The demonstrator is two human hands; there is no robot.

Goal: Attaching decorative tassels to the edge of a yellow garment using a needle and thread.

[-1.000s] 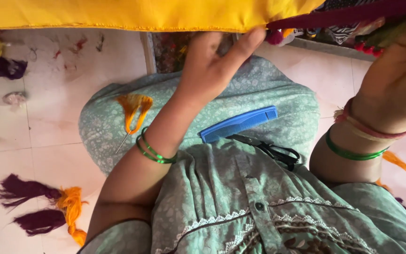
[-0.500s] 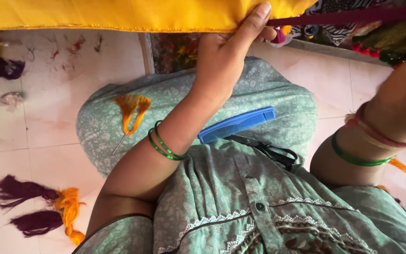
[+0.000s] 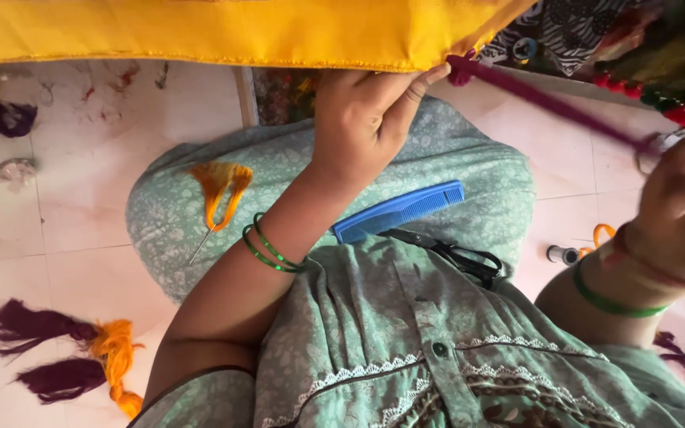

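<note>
A yellow cloth hangs across the top of the view. My left hand pinches its lower hemmed edge near the right corner, where a maroon thread knot sits. From that knot a maroon thread runs taut down to the right into my right hand, which is blurred and closed on the thread. Green bangles circle both wrists. On my lap lie a blue comb and black scissors.
An orange thread bundle with a needle rests on my left knee. Maroon and orange tassels lie on the tiled floor at lower left. A small thread spool lies on the floor at right. Coloured fabrics are piled at top right.
My left hand has closed its fingers onto the cloth's edge. My right hand has drawn the maroon thread out to the right and downward.
</note>
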